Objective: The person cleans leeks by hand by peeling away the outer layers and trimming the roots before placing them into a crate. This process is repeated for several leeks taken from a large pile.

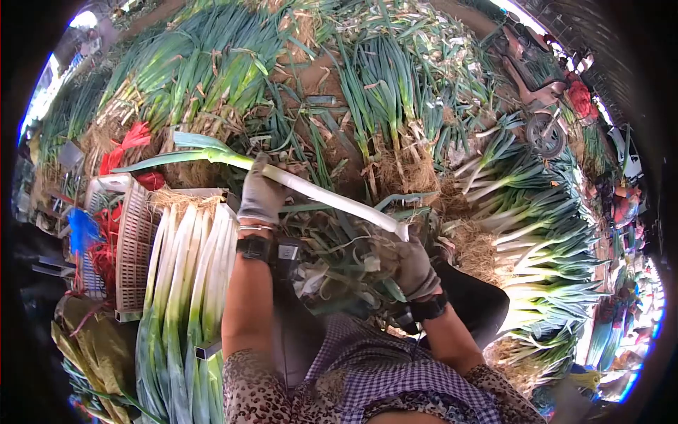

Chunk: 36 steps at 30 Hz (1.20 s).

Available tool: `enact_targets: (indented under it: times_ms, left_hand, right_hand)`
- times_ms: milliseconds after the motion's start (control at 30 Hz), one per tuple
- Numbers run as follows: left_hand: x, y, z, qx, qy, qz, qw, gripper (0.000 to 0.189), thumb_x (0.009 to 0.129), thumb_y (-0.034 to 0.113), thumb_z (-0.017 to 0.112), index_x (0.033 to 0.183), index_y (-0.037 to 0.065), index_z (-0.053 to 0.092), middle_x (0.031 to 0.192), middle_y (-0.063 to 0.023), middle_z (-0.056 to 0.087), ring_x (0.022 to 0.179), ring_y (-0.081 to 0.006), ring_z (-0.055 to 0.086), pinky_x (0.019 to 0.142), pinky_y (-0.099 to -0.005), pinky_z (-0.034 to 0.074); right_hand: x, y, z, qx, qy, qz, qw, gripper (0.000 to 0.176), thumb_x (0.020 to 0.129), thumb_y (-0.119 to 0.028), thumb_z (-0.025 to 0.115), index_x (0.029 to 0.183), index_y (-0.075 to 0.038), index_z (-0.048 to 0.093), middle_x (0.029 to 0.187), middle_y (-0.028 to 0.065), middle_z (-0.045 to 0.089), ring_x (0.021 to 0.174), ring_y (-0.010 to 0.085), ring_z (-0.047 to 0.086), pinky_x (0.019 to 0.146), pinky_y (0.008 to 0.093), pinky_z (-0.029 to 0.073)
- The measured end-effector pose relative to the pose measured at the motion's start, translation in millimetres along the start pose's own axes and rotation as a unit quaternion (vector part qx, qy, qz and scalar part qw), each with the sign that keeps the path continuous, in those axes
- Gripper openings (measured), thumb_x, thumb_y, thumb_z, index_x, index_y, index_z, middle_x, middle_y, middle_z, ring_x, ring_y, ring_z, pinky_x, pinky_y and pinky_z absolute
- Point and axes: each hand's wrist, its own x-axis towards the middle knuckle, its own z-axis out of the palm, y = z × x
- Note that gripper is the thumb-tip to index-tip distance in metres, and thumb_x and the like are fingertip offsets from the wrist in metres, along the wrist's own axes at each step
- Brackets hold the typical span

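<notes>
A leek with a clean white stem stretches across in front of me, its green leaves to the left and its root end to the right. My left hand, in a grey glove, is closed around the upper stem near the leaves. At the root end my right hand, also gloved, has its fingers curled against the stem; some blurred scraps hang beside them. Loose leaves and peelings lie below, between my forearms. Left of my left arm, cleaned leeks lie side by side in a metal frame, roots away from me.
A plastic crate with red and blue strings stands at the left. Untrimmed leeks are heaped ahead, with another bundle near the middle. More leeks are stacked along the right. A scooter stands farther back.
</notes>
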Motion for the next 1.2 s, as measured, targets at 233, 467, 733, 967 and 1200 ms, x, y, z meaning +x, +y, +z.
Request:
enact_targets:
  times_ms: [233,467,733,967,1200]
  left_hand:
    - [45,23,-64,-0.01,0.069,0.097,0.993,0.015,0.095,0.016,0.06,0.099,0.006,0.05,0.082,-0.0084,0.053,0.075,-0.0284,0.06,0.081,-0.0506,0.056]
    - [43,36,-57,0.034,0.116,0.161,0.98,0.023,0.094,0.023,0.064,0.093,0.003,0.054,0.084,-0.0089,0.059,0.077,-0.0236,0.063,0.074,-0.0383,0.056]
    - [-4,-17,-1,0.046,0.068,0.104,0.991,0.026,0.091,0.024,0.068,0.102,0.003,0.058,0.086,-0.0083,0.066,0.075,-0.0227,0.067,0.06,-0.0321,0.056]
    - [-1,-3,8,0.044,0.125,0.203,0.97,0.029,0.087,0.027,0.073,0.1,0.006,0.059,0.09,-0.0054,0.063,0.078,-0.0181,0.064,0.068,-0.0312,0.056]
    - [-13,-16,16,0.067,0.122,0.192,0.971,0.028,0.085,0.014,0.075,0.102,0.007,0.054,0.083,-0.0058,0.064,0.063,-0.0185,0.066,0.047,-0.0291,0.054]
  right_hand:
    - [-61,-93,-34,0.024,-0.096,0.258,0.961,0.025,0.087,-0.004,0.06,0.112,0.001,0.061,0.081,0.0062,0.065,0.056,0.0025,0.05,0.049,0.0187,0.038]
    - [-100,-77,-95,-0.234,-0.115,0.167,0.951,0.053,0.083,-0.026,0.072,0.127,-0.001,0.056,0.112,0.0118,0.063,0.101,0.0206,0.06,0.085,0.0318,0.048]
    - [57,-94,63,0.063,-0.011,0.053,0.997,0.035,0.09,-0.023,0.066,0.117,-0.001,0.058,0.096,0.0059,0.064,0.079,0.0119,0.062,0.065,0.0222,0.05]
    - [30,-134,46,0.114,0.05,0.02,0.992,0.025,0.085,-0.023,0.072,0.097,-0.004,0.062,0.089,0.002,0.063,0.08,0.0139,0.061,0.066,0.0307,0.049]
    - [92,-127,42,-0.527,0.112,-0.331,0.774,0.028,0.072,-0.022,0.079,0.094,-0.014,0.065,0.099,0.0024,0.061,0.097,0.0257,0.059,0.083,0.0409,0.047]
